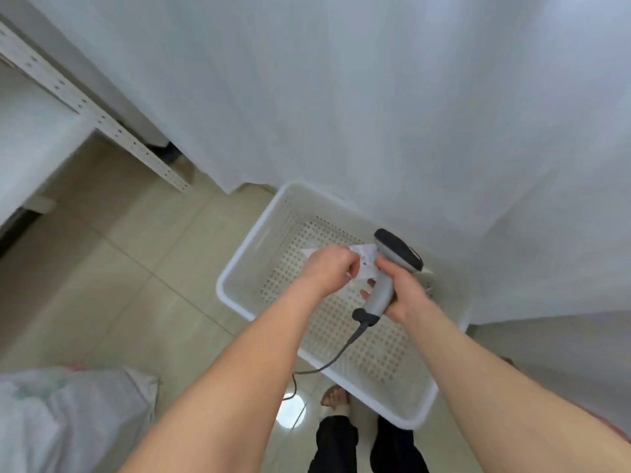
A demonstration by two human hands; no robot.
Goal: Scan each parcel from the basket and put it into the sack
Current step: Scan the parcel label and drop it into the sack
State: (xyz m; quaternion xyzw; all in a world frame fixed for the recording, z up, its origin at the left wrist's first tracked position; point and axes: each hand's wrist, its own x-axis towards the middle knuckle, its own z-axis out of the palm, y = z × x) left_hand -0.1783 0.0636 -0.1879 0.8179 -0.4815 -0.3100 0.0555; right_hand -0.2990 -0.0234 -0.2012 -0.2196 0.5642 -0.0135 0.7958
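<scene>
Head view is showing both hands meeting above a white perforated basket (239,268) standing on the tiled floor (119,268). The left hand (329,266) is pinching a small white parcel (363,261) with a printed label, its grip clenched on the parcel's left part. The right hand (401,295) is grasping the grey handle of a barcode scanner (392,264), whose dark head is sitting just right of the parcel and touching or nearly touching it. The scanner's cable (338,356) is trailing down over the basket's near-left rim. White curtain (375,97) is closing off the far and right sides. Open floor is lying to the left, with a white sack (68,414) at the near left.
</scene>
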